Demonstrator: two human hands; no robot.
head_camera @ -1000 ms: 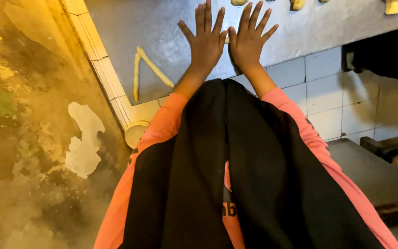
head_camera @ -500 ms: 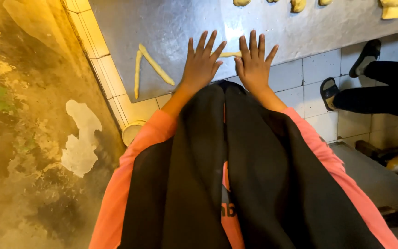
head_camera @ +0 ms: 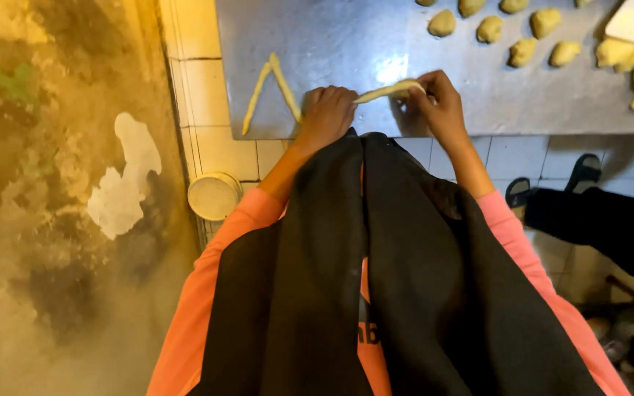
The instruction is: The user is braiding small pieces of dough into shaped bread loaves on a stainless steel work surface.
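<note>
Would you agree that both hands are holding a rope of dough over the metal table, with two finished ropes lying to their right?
Not quite: in the head view the two finished ropes lie to the left of the hands. Left hand and right hand do hold a rope of dough over the metal table.

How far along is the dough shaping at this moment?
Done: two thin pale dough ropes lie in a V on the grey metal worktop. In hand: left hand and right hand stretch another pale dough strip. Left: about ten small yellowish dough lumps unshaped.
</note>
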